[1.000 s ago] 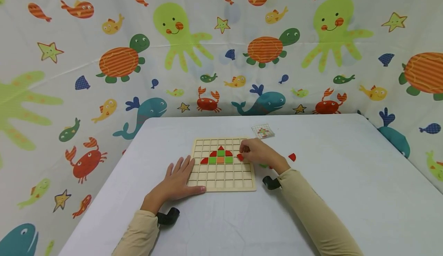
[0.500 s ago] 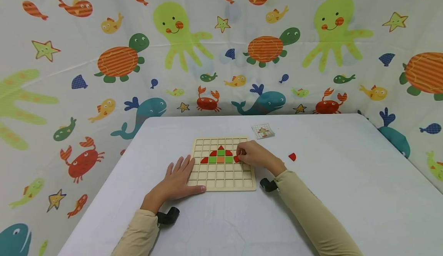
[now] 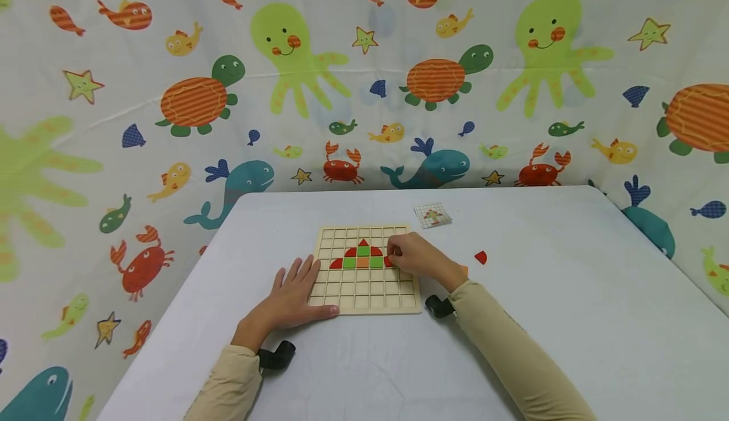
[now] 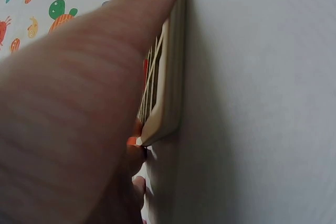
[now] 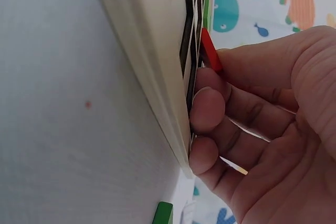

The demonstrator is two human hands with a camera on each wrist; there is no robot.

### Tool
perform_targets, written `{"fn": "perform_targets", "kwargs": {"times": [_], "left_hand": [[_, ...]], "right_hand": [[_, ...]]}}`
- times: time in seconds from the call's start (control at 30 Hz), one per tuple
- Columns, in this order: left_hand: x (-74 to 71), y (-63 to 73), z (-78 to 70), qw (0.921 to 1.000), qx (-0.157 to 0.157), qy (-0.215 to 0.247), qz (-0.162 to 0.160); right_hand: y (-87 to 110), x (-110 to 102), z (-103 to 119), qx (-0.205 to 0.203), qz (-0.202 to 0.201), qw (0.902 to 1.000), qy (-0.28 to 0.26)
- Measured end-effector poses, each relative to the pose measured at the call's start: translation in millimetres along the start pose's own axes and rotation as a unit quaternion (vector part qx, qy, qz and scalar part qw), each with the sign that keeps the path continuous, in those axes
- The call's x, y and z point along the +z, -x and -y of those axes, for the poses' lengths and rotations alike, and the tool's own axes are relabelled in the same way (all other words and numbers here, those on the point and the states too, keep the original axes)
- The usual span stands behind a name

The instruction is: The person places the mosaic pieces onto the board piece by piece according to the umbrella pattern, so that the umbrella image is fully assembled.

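Observation:
A square wooden grid board (image 3: 364, 297) lies on the white table. My left hand (image 3: 293, 297) rests along its left edge with fingers extended and the thumb at the front edge. My right hand (image 3: 418, 256) pinches a red block (image 5: 211, 51) between thumb and fingertips, tilted at the board's surface in the right wrist view. That block stands just right of a green square (image 3: 376, 263). Beside it in the grid sit an orange square (image 3: 362, 263), a red triangle (image 3: 363, 242) on top, more green squares and several curved red blocks (image 3: 336, 264).
Behind the board lies a pattern card (image 3: 433, 216) with a printed grid. A loose red block (image 3: 481, 257) is to the right, and an orange block (image 3: 464, 270) peeks out by the right wrist. A green block (image 5: 164, 212) shows in the right wrist view.
My right hand has moved slightly left over the board, bringing the red block up against the green square's right side. My left hand has stayed in place.

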State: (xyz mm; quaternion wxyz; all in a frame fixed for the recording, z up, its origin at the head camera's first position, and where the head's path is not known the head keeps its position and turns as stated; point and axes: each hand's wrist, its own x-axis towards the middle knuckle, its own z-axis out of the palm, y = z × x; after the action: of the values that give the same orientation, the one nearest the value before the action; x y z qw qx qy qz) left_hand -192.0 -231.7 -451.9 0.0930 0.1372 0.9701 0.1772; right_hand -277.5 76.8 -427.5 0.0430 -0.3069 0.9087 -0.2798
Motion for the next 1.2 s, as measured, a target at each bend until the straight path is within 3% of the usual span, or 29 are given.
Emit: {"fn": "perform_targets", "kwargs": {"times": [0.77, 1.2], "left_hand": [[3.9, -0.3, 1.7, 1.0, -0.001, 0.001, 0.0], [2.0, 0.8, 0.7, 1.0, 0.003, 0.002, -0.005]], "right_hand": [[0.6, 4.1, -0.3, -0.017, -0.001, 0.9997, 0.018], [2.6, -2.7, -0.6, -0.001, 0.032, 0.9995, -0.006]]}}
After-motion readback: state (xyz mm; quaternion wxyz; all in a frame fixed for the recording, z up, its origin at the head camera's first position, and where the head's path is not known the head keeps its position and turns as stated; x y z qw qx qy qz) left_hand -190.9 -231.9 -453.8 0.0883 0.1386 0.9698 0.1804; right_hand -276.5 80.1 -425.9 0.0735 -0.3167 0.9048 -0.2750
